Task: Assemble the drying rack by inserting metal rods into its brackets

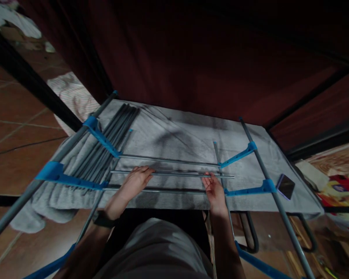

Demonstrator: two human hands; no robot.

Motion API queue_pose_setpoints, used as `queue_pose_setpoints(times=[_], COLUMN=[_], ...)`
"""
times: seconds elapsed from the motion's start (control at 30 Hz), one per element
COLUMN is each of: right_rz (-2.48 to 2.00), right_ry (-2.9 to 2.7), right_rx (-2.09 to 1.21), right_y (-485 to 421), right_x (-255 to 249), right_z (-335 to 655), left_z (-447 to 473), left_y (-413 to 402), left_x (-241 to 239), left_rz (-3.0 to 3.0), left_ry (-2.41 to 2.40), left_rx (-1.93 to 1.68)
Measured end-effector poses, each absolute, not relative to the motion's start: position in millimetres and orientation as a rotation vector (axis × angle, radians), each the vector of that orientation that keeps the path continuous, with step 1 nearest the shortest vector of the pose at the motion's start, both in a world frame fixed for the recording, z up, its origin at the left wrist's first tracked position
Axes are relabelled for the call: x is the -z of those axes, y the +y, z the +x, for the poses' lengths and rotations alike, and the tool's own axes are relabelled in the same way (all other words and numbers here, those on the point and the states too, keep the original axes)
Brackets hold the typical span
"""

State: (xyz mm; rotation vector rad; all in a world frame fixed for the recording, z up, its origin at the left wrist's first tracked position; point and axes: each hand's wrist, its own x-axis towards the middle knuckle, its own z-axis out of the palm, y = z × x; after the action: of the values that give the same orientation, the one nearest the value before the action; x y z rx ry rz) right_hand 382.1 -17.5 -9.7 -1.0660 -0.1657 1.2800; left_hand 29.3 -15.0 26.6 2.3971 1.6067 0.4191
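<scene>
A loose thin grey metal rod (177, 174) lies across both my hands, just above the grey cloth. My left hand (136, 180) is closed over it near its left end, palm down. Toward the other end, my right hand (213, 188) holds the rod with its fingers curled under it. Around them stands a frame of grey tubes joined by blue plastic brackets (237, 155). One crossbar (168, 159) of the frame runs beyond the rod, and a second crossbar (174, 190) runs on the near side, partly behind my left wrist.
Several more grey tubes (104, 149) lie bundled on the left of the cloth-covered table (174, 131). A phone (285, 186) rests at the right, outside the frame. Dark red curtain (186, 58) hangs behind the table. Long upright tubes (291, 232) reach toward me on both sides.
</scene>
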Motion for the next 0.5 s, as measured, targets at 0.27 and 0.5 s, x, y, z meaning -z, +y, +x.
queue_pose_setpoints(times=[0.27,0.5], right_rz=[-1.127,-1.137], right_ry=[-0.177,-0.183], right_rx=[-1.253,-1.232], right_y=[-18,-17], right_x=[16,22], right_z=[389,402], left_z=[38,26], left_y=[-20,-22], left_x=[-29,-32], left_rz=[2.44,2.534], left_ry=[1.647,1.749], left_rx=[-0.333,-0.191])
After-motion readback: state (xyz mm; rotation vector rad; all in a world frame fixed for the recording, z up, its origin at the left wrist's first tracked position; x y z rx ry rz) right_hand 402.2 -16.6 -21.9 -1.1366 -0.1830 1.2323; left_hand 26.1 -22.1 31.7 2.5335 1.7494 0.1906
